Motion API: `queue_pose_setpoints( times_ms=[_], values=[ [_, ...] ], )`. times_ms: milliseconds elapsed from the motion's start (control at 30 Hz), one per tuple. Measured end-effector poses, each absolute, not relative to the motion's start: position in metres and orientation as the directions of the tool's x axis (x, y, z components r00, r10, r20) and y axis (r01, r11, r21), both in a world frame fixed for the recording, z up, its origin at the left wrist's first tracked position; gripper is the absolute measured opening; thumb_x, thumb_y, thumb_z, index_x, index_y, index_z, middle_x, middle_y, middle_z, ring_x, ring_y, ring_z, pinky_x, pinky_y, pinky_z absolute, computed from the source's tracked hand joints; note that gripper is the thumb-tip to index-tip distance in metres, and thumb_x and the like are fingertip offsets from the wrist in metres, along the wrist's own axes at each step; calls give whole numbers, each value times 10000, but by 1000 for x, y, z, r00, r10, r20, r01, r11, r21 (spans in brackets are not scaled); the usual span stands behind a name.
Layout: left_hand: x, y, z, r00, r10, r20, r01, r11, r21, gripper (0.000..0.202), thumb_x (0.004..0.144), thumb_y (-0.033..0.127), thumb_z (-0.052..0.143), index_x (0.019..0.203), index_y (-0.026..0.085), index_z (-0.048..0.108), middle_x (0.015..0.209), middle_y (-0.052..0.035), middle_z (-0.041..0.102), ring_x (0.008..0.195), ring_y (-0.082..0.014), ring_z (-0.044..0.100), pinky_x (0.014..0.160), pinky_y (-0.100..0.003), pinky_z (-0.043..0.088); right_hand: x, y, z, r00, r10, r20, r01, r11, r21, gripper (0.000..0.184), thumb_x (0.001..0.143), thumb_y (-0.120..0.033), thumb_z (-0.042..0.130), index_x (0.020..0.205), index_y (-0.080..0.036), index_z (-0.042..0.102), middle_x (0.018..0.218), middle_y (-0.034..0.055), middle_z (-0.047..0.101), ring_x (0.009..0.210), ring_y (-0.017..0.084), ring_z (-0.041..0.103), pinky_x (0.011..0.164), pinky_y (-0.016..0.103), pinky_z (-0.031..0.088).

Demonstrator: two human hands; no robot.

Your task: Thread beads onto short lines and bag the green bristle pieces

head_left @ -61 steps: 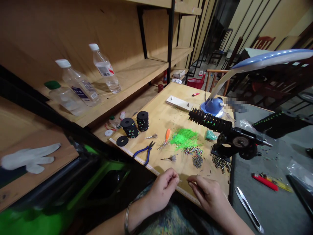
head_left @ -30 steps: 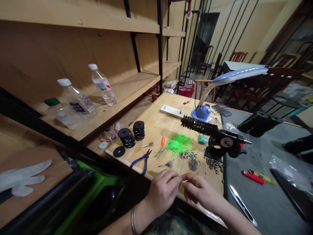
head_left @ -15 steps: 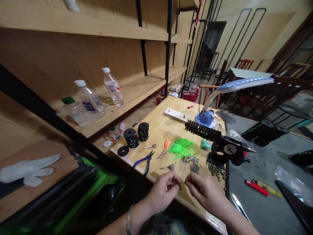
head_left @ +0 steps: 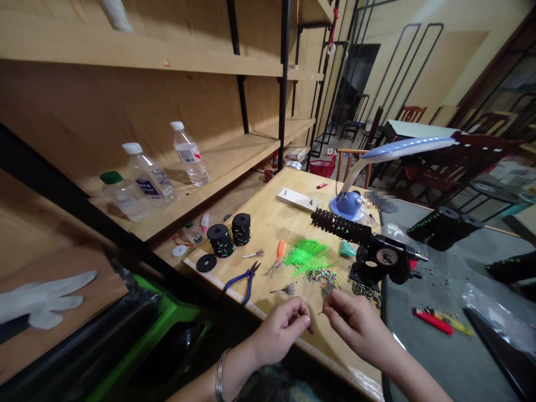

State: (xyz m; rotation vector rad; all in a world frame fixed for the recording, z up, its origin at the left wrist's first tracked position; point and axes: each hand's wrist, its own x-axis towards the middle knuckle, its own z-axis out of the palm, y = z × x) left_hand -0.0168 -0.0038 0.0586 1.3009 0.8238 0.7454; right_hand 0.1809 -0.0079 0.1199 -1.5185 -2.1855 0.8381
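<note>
My left hand (head_left: 285,326) is closed in a pinch over the wooden table's front edge; what it holds, if anything, is too small to make out. A short gap to the right, my right hand (head_left: 349,318) pinches a small thin piece (head_left: 320,313) that pokes out from the fingertips. Beyond the hands lie bright green strands (head_left: 307,254), mixed coloured beads (head_left: 321,276) and a pile of small metal parts (head_left: 366,291). Blue-handled pliers (head_left: 243,283) lie left of my left hand, near orange-handled scissors (head_left: 278,255).
A black winding device (head_left: 381,257) with a loaded shaft stands right of the beads, before a blue desk lamp (head_left: 347,204). Black spools (head_left: 220,240) stand at the left. A red cutter (head_left: 433,321) lies on the grey table. Bottles (head_left: 190,155) stand on the shelf.
My hands have moved apart, from nearly touching fingertips to a small gap. The right hand has the thin piece at its fingertips. The view has shifted slightly.
</note>
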Motion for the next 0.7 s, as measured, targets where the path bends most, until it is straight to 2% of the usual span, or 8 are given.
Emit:
queue_pose_setpoints(
  times_ms=[233,433,700],
  values=[
    [-10,-3,66,544,827,-142,-76,217,973,100,806,221,606,867,165,549,795,-27,625,754,-154,564,713,-268,413,180,-6,118,-363,928,-80,713,221,-665,245,920,-355,393,740,-215,479,598,-23,505,543,132,464,552,249,308],
    [-7,0,71,513,856,-55,-66,103,992,141,853,261,575,753,165,549,680,2,569,674,-137,538,665,-251,411,178,-8,120,-389,918,-77,728,255,-637,239,918,-333,390,712,-220,433,582,-36,460,532,123,453,533,245,274],
    [-16,-1,59,530,845,-68,-29,98,995,117,859,257,568,792,162,565,742,-7,595,740,-143,530,708,-254,398,182,-5,117,-362,927,-102,722,210,-659,233,912,-332,414,751,-202,520,615,-12,535,559,131,480,554,248,310]
  ],
)
